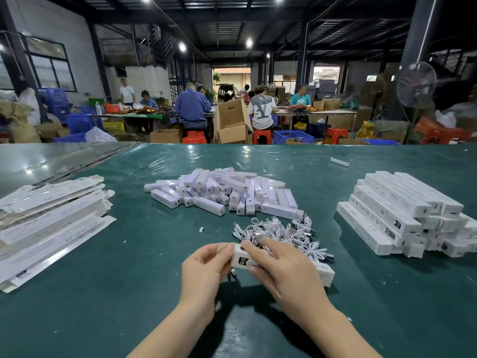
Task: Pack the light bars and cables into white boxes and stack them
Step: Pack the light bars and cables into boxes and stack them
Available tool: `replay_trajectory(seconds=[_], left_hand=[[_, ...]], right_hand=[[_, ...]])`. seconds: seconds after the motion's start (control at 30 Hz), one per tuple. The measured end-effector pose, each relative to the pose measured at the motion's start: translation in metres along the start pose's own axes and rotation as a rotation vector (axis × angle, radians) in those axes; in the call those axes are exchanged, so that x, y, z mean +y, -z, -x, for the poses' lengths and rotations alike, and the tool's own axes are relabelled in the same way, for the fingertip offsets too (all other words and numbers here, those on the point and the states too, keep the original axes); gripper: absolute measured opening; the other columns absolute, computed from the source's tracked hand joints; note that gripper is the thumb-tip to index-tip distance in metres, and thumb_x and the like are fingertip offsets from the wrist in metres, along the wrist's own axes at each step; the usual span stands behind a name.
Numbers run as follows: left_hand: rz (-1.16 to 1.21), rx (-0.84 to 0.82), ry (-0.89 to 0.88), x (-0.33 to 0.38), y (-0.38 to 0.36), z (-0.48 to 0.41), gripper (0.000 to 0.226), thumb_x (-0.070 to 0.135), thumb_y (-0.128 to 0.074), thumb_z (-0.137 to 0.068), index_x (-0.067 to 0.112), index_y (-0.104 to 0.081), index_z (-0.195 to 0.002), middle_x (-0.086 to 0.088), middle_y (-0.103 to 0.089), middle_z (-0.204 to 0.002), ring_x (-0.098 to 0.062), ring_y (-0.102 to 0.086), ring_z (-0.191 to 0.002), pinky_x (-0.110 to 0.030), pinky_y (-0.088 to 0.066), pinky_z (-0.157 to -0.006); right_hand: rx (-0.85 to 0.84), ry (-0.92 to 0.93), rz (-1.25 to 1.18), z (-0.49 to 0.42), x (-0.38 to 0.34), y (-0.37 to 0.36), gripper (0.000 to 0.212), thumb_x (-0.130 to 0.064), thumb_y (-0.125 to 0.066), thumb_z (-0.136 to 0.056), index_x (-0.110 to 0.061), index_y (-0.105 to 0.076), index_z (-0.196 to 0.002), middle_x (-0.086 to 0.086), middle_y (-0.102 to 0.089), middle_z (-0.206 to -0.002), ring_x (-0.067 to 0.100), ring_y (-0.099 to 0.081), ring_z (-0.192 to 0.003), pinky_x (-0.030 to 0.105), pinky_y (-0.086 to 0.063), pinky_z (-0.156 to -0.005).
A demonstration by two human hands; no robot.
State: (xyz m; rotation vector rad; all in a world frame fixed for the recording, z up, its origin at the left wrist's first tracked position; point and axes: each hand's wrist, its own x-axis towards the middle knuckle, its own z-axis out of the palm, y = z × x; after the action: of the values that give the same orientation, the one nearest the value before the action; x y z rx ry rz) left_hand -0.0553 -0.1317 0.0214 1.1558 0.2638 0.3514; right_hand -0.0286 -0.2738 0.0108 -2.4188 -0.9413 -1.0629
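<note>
White cardboard is what I am holding: a long white cardboard box (244, 260) with a black printed label, held low over the near middle of the dark green surface (129, 293), just nearer to me than the tangle of white cables (281, 232). My left hand (204, 267) is pinching the box's left end between thumb and curled fingers (219, 250). My right hand (284, 270) is lying over the top of the box, gripping its body. I cannot tell whether the end flap is open or tucked, since my hands are covering it.

I am judging this to be the closing step. To do it well, the right hand should be steadying the body without crushing the thin card. The left should be folding the flap square and pushing the tab fully in, with no cable loop caught in the seam.

Beyond the cables, the heap of white plastic light bars (222, 195) is lying mid-surface. Flat unfolded white boxes (51, 215) are lying along the left edge. The stack of packed white boxes (397, 210) is sitting by the right edge, where this one should be going, laid level.
</note>
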Motion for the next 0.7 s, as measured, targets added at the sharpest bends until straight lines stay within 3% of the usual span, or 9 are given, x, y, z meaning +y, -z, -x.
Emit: replay_trajectory(seconds=[0.07,0.17,0.2,0.3,0.43,0.53,0.7], left_hand=[[-0.147,-0.006,-0.083,-0.005,0.001,0.001,0.011,0.003,-0.06,-0.087,0.004,-0.069,-0.082,-0.008,-0.071,-0.077,-0.017,-0.064,-0.074,-0.02,-0.056,-0.067],[-0.409,-0.117,-0.21,-0.012,-0.001,0.007,0.022,0.019,-0.06,-0.091,0.011,-0.068,-0.072,-0.002,-0.063,-0.074,-0.015,-0.053,-0.073,-0.044,-0.05,-0.082],[-0.438,-0.137,-0.232,-0.012,-0.001,0.008,0.026,0.018,-0.06,-0.091,0.014,-0.07,-0.068,-0.002,-0.06,-0.071,-0.014,-0.051,-0.071,-0.046,-0.05,-0.082],[-0.335,-0.126,-0.215,-0.005,-0.001,0.007,0.033,0.002,-0.062,-0.085,0.023,-0.075,-0.063,-0.002,-0.07,-0.069,-0.01,-0.06,-0.063,-0.032,-0.055,-0.069],[-0.357,-0.127,-0.351,-0.001,0.001,0.008,0.02,-0.001,-0.066,-0.081,0.014,-0.069,-0.067,0.004,-0.066,-0.059,-0.004,-0.055,-0.048,-0.017,-0.047,-0.047],[-0.436,-0.084,-0.492,-0.005,0.004,0.009,0.02,0.006,-0.065,-0.083,0.017,-0.062,-0.067,0.006,-0.062,-0.057,-0.002,-0.051,-0.047,-0.016,-0.044,-0.046],[-0.478,-0.029,-0.553,-0.008,0.003,0.006,0.024,0.009,-0.059,-0.088,0.019,-0.054,-0.067,0.004,-0.059,-0.053,-0.006,-0.047,-0.045,-0.015,-0.04,-0.048]], right_hand=[[-0.039,-0.035,0.056,-0.001,-0.001,0.0,0.038,-0.036,-0.04,-0.086,-0.027,-0.069,-0.109,-0.004,-0.064,-0.072,0.019,-0.061,-0.059,0.024,-0.048,-0.052],[-0.038,-0.095,0.153,0.0,0.0,0.001,0.04,-0.038,-0.036,-0.085,-0.031,-0.071,-0.103,-0.008,-0.06,-0.064,0.016,-0.059,-0.054,0.026,-0.048,-0.049],[-0.028,-0.104,0.15,0.001,0.002,0.002,0.039,-0.038,-0.036,-0.085,-0.03,-0.071,-0.102,-0.008,-0.059,-0.063,0.017,-0.059,-0.054,0.027,-0.048,-0.048],[-0.009,-0.108,0.091,0.002,0.005,0.005,0.04,-0.037,-0.036,-0.088,-0.027,-0.072,-0.101,-0.006,-0.058,-0.062,0.018,-0.058,-0.054,0.028,-0.047,-0.048],[0.047,-0.104,0.05,0.001,0.001,0.007,0.056,-0.044,-0.02,-0.097,-0.023,-0.071,-0.096,-0.006,-0.061,-0.063,0.017,-0.06,-0.054,0.024,-0.047,-0.044],[0.08,-0.121,0.083,-0.001,-0.003,0.007,0.064,-0.044,-0.011,-0.099,-0.023,-0.071,-0.088,-0.008,-0.061,-0.061,0.015,-0.059,-0.05,0.019,-0.041,-0.038],[0.087,-0.12,0.128,-0.002,-0.007,0.006,0.06,-0.044,-0.015,-0.098,-0.024,-0.069,-0.081,-0.009,-0.057,-0.057,0.016,-0.056,-0.046,0.017,-0.037,-0.036]])
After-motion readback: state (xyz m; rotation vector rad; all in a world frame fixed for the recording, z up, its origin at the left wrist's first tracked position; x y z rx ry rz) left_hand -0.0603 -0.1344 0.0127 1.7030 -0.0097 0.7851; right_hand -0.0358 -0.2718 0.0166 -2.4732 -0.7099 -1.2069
